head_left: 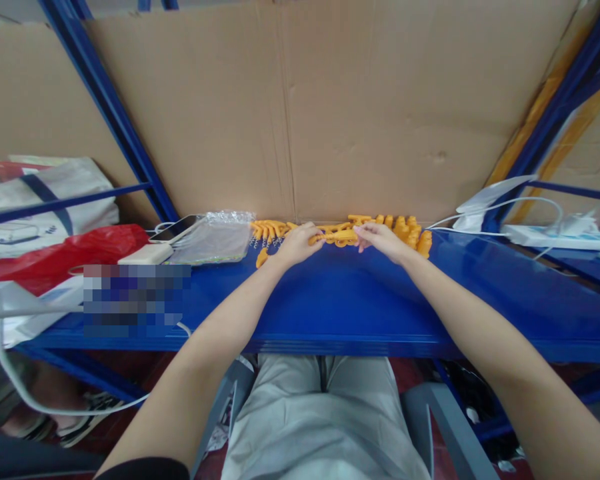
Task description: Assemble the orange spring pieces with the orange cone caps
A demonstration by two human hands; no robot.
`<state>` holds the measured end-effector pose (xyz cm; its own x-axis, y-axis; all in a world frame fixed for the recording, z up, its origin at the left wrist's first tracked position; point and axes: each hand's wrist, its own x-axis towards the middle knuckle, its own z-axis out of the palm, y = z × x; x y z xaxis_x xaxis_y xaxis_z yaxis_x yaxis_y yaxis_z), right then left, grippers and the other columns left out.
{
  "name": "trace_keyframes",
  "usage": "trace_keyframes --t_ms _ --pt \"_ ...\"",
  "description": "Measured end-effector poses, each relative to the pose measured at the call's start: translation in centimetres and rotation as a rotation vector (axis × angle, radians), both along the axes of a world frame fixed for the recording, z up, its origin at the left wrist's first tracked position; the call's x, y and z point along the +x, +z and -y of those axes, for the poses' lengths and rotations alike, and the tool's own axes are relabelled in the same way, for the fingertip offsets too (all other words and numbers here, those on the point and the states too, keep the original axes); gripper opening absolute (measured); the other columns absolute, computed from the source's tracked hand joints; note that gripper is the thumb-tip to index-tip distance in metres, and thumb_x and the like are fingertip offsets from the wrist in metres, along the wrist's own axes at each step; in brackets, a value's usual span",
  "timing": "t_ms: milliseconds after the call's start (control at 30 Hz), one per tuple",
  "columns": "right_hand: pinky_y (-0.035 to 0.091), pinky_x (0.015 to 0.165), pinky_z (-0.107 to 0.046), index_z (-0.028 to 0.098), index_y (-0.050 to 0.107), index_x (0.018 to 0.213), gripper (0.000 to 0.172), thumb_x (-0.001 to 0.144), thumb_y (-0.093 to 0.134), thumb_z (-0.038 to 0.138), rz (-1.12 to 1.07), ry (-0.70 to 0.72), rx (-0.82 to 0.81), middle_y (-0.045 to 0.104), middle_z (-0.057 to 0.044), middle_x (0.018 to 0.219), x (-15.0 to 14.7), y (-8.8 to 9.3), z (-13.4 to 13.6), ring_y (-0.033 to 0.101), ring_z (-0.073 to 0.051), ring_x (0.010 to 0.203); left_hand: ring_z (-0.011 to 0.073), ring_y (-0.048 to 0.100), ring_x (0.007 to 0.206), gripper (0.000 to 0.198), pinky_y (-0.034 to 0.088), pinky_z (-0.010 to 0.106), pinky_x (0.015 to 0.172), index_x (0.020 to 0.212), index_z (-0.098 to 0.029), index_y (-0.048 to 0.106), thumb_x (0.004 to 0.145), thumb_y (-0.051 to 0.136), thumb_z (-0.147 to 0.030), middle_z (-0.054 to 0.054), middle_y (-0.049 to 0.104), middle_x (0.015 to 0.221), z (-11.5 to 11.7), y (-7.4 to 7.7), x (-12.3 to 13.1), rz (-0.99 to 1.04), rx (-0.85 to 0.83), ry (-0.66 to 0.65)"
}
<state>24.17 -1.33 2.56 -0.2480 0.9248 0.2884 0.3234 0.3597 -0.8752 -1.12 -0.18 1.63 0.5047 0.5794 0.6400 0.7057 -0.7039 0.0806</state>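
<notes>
Both my hands reach to the back of a blue metal shelf (pixel 350 300). My left hand (pixel 300 243) and my right hand (pixel 377 239) are closed on the two ends of one orange plastic piece (pixel 343 235), held just above the shelf. A row of similar orange pieces (pixel 267 230) lies to the left of my left hand. Another heap of orange pieces (pixel 407 230) lies to the right of my right hand, against the cardboard wall (pixel 300 113).
A clear plastic bag (pixel 215 239), a phone (pixel 175 228) and a white power bank (pixel 145 254) lie left of the orange pieces. Red plastic (pixel 75 253) and white bags sit far left. A white power strip (pixel 550 235) with cables lies at the right. Blue rack posts (pixel 113 113) flank the shelf.
</notes>
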Motion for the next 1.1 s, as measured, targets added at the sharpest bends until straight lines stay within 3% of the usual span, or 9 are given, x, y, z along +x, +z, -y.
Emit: trace_keyframes --t_ms 167,300,367,467,533,700,800,1000,1100 --pt "0.058 0.067 -0.029 0.016 0.061 0.078 0.041 0.095 0.063 0.054 -0.079 -0.015 -0.143 0.071 -0.007 0.069 -0.4 0.2 0.6 0.063 -0.013 0.056 0.0208 0.068 0.092 0.014 0.053 0.032 0.084 0.094 -0.017 0.073 0.09 0.063 -0.026 0.008 0.072 0.097 -0.1 0.0 0.0 -0.022 -0.006 0.007" --pt "0.06 0.071 -0.029 0.016 0.065 0.096 0.025 0.094 0.068 0.041 -0.061 0.092 -0.18 0.074 -0.006 0.077 0.3 0.3 0.6 0.068 -0.013 0.064 0.0206 0.069 0.091 0.015 0.053 0.032 0.084 0.097 -0.017 0.073 0.09 0.063 -0.026 0.008 0.072 0.098 -0.1 0.0 0.0 -0.023 0.001 0.028" --pt "0.06 0.071 -0.029 0.019 0.062 0.11 0.025 0.091 0.073 0.031 -0.058 0.14 -0.179 0.075 -0.003 0.081 0.8 0.4 0.6 0.069 -0.013 0.066 0.0203 0.069 0.09 0.015 0.053 0.032 0.082 0.096 -0.017 0.073 0.09 0.063 -0.027 0.008 0.072 0.097 0.0 0.0 0.1 -0.022 0.005 0.029" --pt "0.06 0.068 -0.029 0.019 0.06 0.108 0.025 0.089 0.074 0.029 -0.054 0.161 -0.185 0.075 -0.002 0.078 1.1 0.7 0.7 0.068 -0.013 0.061 0.0192 0.068 0.087 0.015 0.053 0.03 0.08 0.095 -0.018 0.074 0.09 0.063 -0.027 0.007 0.072 0.095 0.2 0.0 0.2 -0.015 0.011 0.003" --pt "0.059 0.065 -0.028 0.018 0.062 0.097 0.021 0.092 0.07 0.037 -0.051 0.167 -0.207 0.073 -0.004 0.072 1.0 0.7 0.9 0.067 -0.013 0.057 0.0186 0.068 0.087 0.015 0.053 0.03 0.08 0.095 -0.018 0.074 0.091 0.063 -0.028 0.007 0.072 0.094 0.4 0.1 0.3 -0.007 0.017 -0.021" --pt "0.053 0.05 -0.026 0.02 0.058 0.072 0.057 0.096 0.043 0.07 -0.019 0.108 -0.257 0.063 -0.005 0.055 0.1 0.4 1.0 0.058 -0.014 0.046 0.018 0.068 0.089 0.017 0.053 0.031 0.082 0.097 -0.018 0.073 0.093 0.062 -0.029 0.006 0.072 0.095 0.6 0.2 0.5 0.017 0.037 -0.057" --pt "0.052 0.049 -0.027 0.022 0.056 0.069 0.067 0.092 0.034 0.081 0.027 0.059 -0.289 0.062 -0.006 0.054 -0.2 0.1 0.8 0.057 -0.014 0.045 0.0175 0.067 0.088 0.016 0.053 0.03 0.082 0.096 -0.018 0.073 0.092 0.062 -0.03 0.006 0.071 0.094 0.4 0.1 0.5 0.03 0.037 -0.062" --pt "0.055 0.058 -0.03 0.018 0.065 0.086 0.077 0.093 0.022 0.081 0.143 0.053 -0.318 0.075 -0.013 0.08 0.1 0.4 0.7 0.065 -0.016 0.054 0.0184 0.068 0.087 0.015 0.053 0.031 0.082 0.095 -0.016 0.073 0.091 0.064 -0.028 0.007 0.072 0.094 0.2 -0.1 0.5 0.046 -0.007 -0.033" --pt "0.058 0.067 -0.031 0.018 0.068 0.109 0.058 0.103 0.031 0.063 0.127 0.159 -0.239 0.077 -0.016 0.107 0.5 0.6 0.9 0.073 -0.018 0.072 0.0192 0.068 0.088 0.016 0.053 0.032 0.082 0.096 -0.017 0.074 0.09 0.064 -0.029 0.007 0.073 0.095 0.1 -0.1 0.4 0.036 -0.016 -0.015"
